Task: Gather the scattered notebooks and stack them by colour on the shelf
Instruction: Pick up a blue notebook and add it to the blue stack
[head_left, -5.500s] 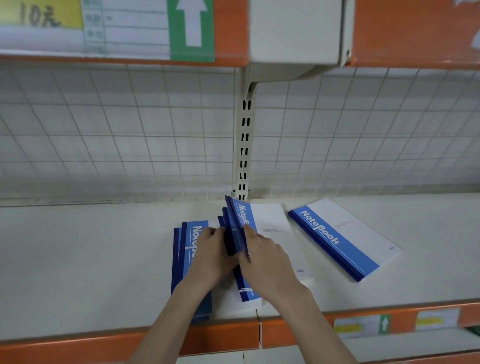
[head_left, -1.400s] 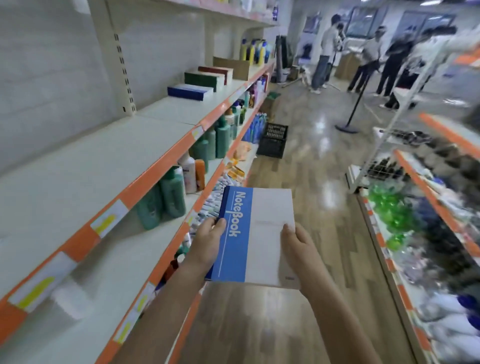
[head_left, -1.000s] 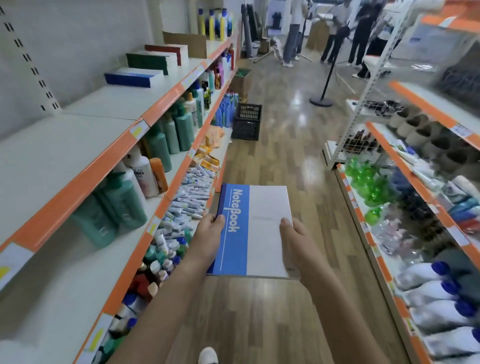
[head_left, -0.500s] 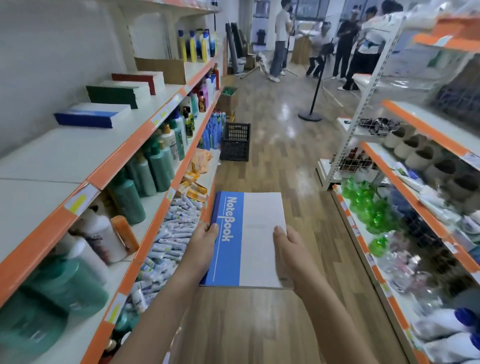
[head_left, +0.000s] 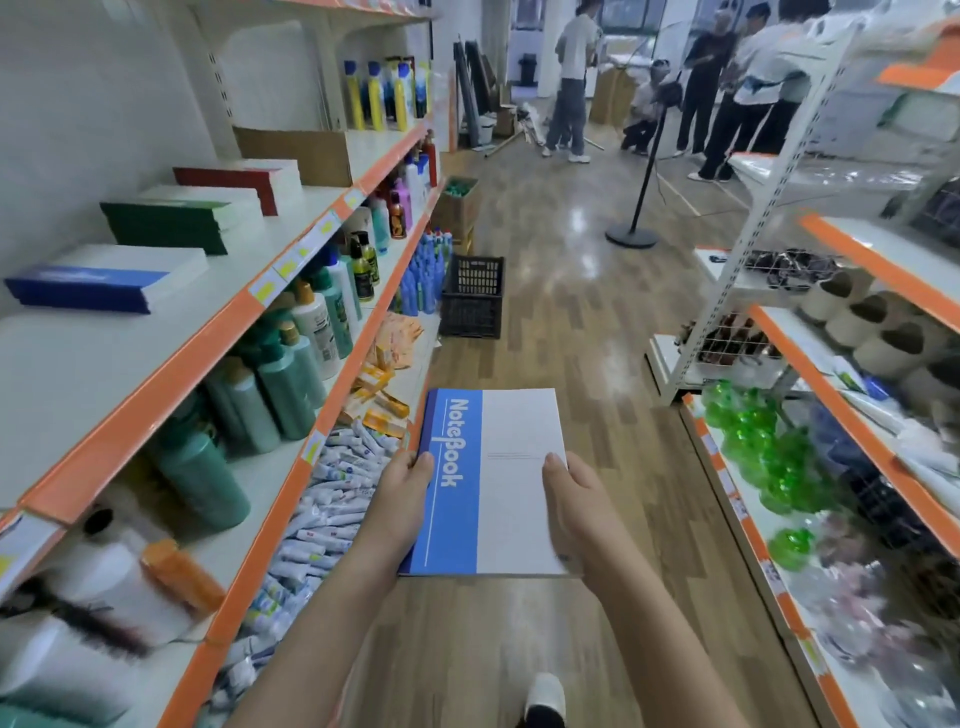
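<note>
A stack of blue-and-white notebooks (head_left: 498, 478) is held flat in front of me, above the aisle floor. My left hand (head_left: 402, 493) grips its blue spine edge, thumb on top. My right hand (head_left: 574, 499) grips the white right edge, thumb on the cover. On the left shelf (head_left: 93, 364) lie three sorted stacks: a blue stack (head_left: 104, 283) nearest, a green stack (head_left: 182, 215) behind it, and a red stack (head_left: 244, 179) farther back.
Bottles (head_left: 291, 353) and tubes (head_left: 332, 499) fill the lower left shelves. A black crate (head_left: 472, 296) stands on the floor ahead, with a pole stand (head_left: 636, 208) beyond it. Goods racks (head_left: 810, 395) line the right side. Several people (head_left: 696, 83) stand at the aisle's far end.
I have turned from the shelf where I gathered the blue notebooks and walked down the aisle. The sorted stacks on the left shelf have come closer. Both hands keep the same grip.
</note>
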